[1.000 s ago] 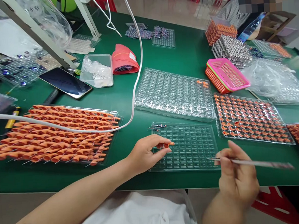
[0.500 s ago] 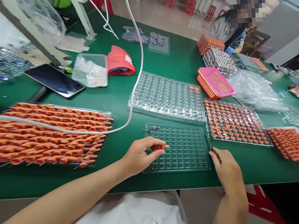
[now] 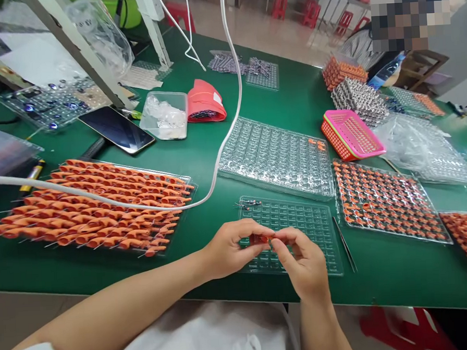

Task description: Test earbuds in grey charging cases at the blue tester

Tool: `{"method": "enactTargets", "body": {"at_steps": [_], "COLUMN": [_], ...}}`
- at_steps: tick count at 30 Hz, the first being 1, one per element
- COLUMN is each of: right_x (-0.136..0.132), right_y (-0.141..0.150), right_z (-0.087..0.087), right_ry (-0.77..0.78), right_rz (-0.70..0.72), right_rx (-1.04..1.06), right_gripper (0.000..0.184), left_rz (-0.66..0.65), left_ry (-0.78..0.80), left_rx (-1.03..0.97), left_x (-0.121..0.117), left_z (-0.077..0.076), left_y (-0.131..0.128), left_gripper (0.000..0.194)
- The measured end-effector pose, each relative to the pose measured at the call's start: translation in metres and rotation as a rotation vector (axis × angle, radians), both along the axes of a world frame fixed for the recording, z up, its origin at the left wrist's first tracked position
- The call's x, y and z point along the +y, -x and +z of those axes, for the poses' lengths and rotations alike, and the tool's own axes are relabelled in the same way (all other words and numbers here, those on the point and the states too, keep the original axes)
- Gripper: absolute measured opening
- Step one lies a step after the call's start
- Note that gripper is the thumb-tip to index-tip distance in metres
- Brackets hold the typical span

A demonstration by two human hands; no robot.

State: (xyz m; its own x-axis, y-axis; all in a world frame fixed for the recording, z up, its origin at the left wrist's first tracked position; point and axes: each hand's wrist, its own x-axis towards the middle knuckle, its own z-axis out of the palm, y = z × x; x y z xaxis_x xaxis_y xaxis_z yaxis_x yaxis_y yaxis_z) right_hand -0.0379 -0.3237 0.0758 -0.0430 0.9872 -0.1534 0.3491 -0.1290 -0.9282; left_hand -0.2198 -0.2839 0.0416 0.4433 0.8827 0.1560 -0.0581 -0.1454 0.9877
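Thumb and fingers of my left hand [image 3: 235,248] are closed on a small orange plastic part [image 3: 265,239], mostly hidden by the fingertips. My right hand [image 3: 304,262] meets it there, its thumb and forefinger pinched at the part's right end. Both hands are held above a clear blister tray [image 3: 310,218] with rows of pockets. At that tray's far left corner lie a few small dark parts with wires [image 3: 250,203]. A pair of tweezers [image 3: 344,245] rests on the green table, right of the tray and apart from my right hand.
Orange parts with wires fill a tray [image 3: 113,202] at left, crossed by a white cable [image 3: 141,205]. Beyond are a clear tray stack [image 3: 271,152], a phone [image 3: 116,130] and a plastic box [image 3: 181,115]. At right sit a tray of orange pieces [image 3: 387,201] and pink basket [image 3: 352,129].
My right hand has put the tweezers down on the table and moved left to the orange part in my left hand. The view has shifted, so the table contents appear further right.
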Motion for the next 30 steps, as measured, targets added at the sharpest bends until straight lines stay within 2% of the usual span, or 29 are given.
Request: {"method": "enactTargets", "body": {"at_steps": [6,8,14,21,25,30], "right_x": [-0.003,-0.004,-0.006,-0.008,-0.008,-0.007], "right_y": [0.005,0.006,0.008,0.011,0.012,0.012], "right_z": [-0.018,-0.021,-0.022,-0.026,-0.026,-0.026], "right_ry": [-0.066,-0.118,-0.229,-0.332,-0.375,-0.385], "right_rz": [-0.094,-0.101,-0.095,-0.098,-0.114,-0.15], "right_rx": [0.046,0.028,-0.049,-0.102,-0.131,-0.137], "right_gripper": [0.005,0.006,0.011,0.016,0.017,0.012], "left_rz": [0.054,0.089,0.158,0.19,0.209,0.244], "left_ry": [0.009,-0.021,-0.148,-0.372,-0.424,-0.44], "left_rx": [0.075,0.1,0.179,0.274,0.324,0.329], "left_x": [0.0,-0.001,0.001,0.002,0.0,0.002], "left_z": [0.001,0.001,0.0,-0.003,-0.005,-0.006], "left_y": [0.001,0.002,0.002,0.001,0.001,0.001], "left_gripper": [0.032,0.03,0.01,0.006,0.002,0.006]}}
